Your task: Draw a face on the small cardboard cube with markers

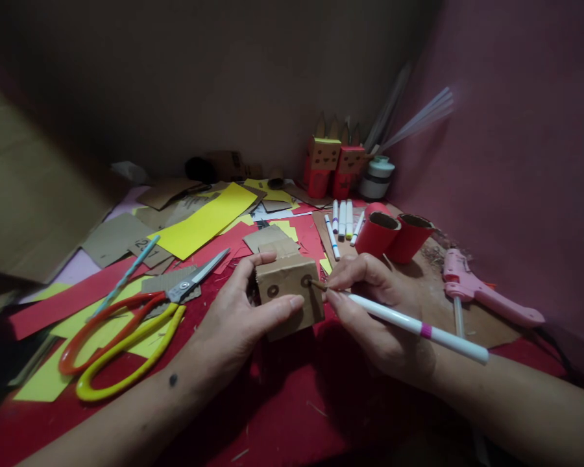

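Your left fingers (278, 312) grip the cardboard box (294, 311), just toward six o'clock from centre; your right fingers (359, 271) pinch a white marker (399, 316), tip at the box's two-o'clock ring (304, 283). Scissors (174, 296) lie at its nine o'clock.

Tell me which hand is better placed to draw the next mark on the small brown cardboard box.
The right, probably: the right hand holds a slim white marker with a purple band, its tip at one drawn circle on the box. The left hand is busy gripping the box.
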The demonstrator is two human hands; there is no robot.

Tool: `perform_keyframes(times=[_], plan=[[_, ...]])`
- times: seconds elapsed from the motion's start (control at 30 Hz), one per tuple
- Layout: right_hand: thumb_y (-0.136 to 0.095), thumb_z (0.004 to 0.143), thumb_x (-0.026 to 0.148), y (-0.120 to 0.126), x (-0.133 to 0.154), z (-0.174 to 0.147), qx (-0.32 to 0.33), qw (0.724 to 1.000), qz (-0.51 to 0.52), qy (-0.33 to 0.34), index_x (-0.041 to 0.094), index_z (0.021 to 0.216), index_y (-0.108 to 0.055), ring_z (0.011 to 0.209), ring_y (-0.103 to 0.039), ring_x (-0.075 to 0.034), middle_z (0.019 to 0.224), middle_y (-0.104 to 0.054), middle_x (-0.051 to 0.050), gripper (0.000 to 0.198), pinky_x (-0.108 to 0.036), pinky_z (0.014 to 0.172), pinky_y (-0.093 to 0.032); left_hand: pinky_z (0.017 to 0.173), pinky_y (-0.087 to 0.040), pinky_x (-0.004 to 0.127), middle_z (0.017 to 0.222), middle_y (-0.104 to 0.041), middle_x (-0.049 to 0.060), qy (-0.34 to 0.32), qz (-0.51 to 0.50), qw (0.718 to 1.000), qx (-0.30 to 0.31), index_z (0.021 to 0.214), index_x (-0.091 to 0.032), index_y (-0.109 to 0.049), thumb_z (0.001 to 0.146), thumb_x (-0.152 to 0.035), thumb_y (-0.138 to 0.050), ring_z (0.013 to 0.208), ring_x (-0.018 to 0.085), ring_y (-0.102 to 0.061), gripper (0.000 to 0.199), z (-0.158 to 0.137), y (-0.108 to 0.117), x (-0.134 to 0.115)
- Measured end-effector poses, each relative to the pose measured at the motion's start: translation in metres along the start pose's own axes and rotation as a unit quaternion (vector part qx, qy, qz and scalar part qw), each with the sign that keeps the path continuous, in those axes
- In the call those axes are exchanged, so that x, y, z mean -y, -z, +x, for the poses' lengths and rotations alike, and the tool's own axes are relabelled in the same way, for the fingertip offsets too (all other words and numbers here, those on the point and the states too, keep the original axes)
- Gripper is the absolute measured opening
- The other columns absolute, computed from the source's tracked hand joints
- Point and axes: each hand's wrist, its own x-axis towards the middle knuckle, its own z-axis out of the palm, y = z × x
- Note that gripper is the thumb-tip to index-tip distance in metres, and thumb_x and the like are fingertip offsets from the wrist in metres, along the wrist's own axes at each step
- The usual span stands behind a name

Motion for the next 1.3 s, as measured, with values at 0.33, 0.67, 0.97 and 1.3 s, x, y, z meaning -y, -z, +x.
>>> perform_keyframes(times=[0.33,0.67,0.97,1.3], plan=[[-0.058,0.086,0.016,-0.0016,0.0032,0.0009,0.008,1.000,0.007,-0.005,0.024,0.085,-0.053,0.053,-0.044,-0.010,0.068,-0.050,0.005,0.010,-0.025,0.048,-0.036,0.069,-0.059,0.027,0.097,-0.075,0.003,0.003,-0.024,1.000,0.004,0.119,-0.024,-0.057,0.070,-0.027,-0.080,0.092,0.025,-0.073,0.055,0.0005,-0.0003,0.0015],[-0.059,0.085,0.014,0.0004,0.0037,0.0010,0.016,1.000,-0.013,0.007,0.023,0.083,-0.054,0.061,-0.052,-0.013,0.071,-0.057,0.002,0.010,-0.027,0.055,-0.043,0.067,-0.059,0.029,0.096,-0.076,0.005,0.002,0.004,1.000,0.000,0.120,-0.024,-0.058,0.069,-0.030,-0.080,0.087,0.026,-0.073,0.056,0.0005,0.0006,0.0008],[-0.058,0.084,0.015,-0.0003,0.0035,0.0024,0.017,1.000,-0.024,0.007,0.023,0.081,-0.053,0.061,-0.052,-0.013,0.071,-0.056,0.002,0.010,-0.027,0.054,-0.043,0.066,-0.058,0.027,0.100,-0.076,0.005,0.002,-0.006,1.000,0.009,0.121,-0.024,-0.056,0.071,-0.029,-0.080,0.090,0.025,-0.073,0.056,-0.0004,0.0004,-0.0006],[-0.056,0.084,0.013,0.0015,0.0013,0.0022,0.015,0.999,-0.025,0.021,0.022,0.081,-0.053,0.057,-0.050,-0.011,0.072,-0.056,0.002,0.011,-0.027,0.053,-0.040,0.062,-0.056,0.022,0.098,-0.075,0.002,0.002,-0.012,1.000,0.008,0.121,-0.024,-0.056,0.070,-0.028,-0.081,0.087,0.022,-0.073,0.057,0.0011,0.0013,0.0019]])
